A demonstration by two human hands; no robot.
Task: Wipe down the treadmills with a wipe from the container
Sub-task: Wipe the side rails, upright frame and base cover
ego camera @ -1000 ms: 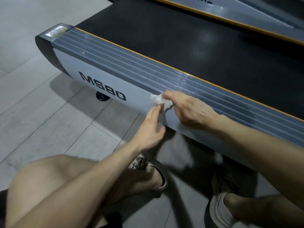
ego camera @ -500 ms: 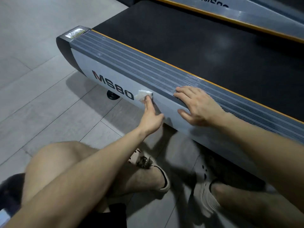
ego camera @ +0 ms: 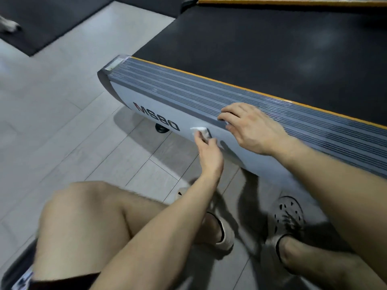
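Grey floor tiles surround a treadmill whose pale side panel a crouching person is cleaning. The left hand presses a folded white wipe against the panel just right of the MS80 lettering, its grip open with fingers extended behind the wipe, while the right hand rests on the ribbed foot rail above, fingers loosely bent and holding nothing. The stroke looks best done with even pressure in long overlapping passes toward the rounded end, lettering included, with the wipe kept flat under the fingertips and the braced hand steadying the crouch.
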